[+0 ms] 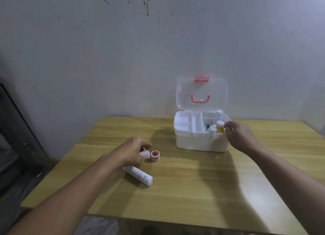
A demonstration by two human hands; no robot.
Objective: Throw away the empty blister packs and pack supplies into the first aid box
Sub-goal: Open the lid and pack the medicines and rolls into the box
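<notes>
The white first aid box (200,141) stands open at the back right of the wooden table, its clear lid (201,95) with a pink handle upright. My right hand (241,136) holds a yellow bottle with a white cap (220,126) at the box's right compartment, among other white bottles. My left hand (133,153) is closed on a small white roll (145,154) just above the table. A tape roll with a pink core (155,155) stands right beside it. A long white wrapped bandage roll (139,175) lies in front of my left hand.
The wooden table (193,182) reaches to a stained grey wall behind the box. A dark frame or cabinet (15,138) stands on the floor at the left. The box's left tray compartments (184,123) look white and shallow.
</notes>
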